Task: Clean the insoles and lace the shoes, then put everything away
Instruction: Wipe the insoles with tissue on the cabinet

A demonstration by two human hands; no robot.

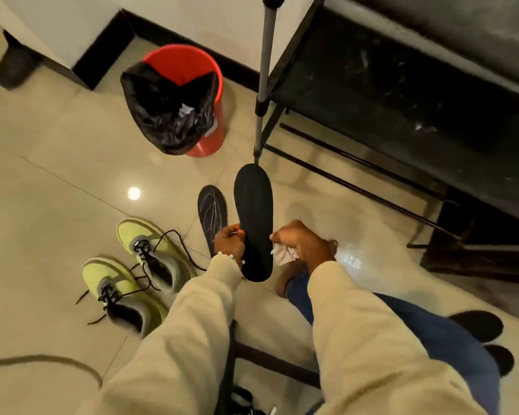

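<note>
L hand (229, 241) pinches black insole (253, 217) at its edge; R hand (300, 242) balled round white cloth (283, 253), just beside insole.

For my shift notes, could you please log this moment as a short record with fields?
left hand: left hand holds the plain black insole by its edge, raised above the floor
right hand: right hand clutches a crumpled white wipe beside that insole
second insole: patterned insole lies on the tiled floor
shoes: two yellow-green shoes, laces loose
bin: red bin with black liner
stage: insole cleaning; lacing not yet done
</note>
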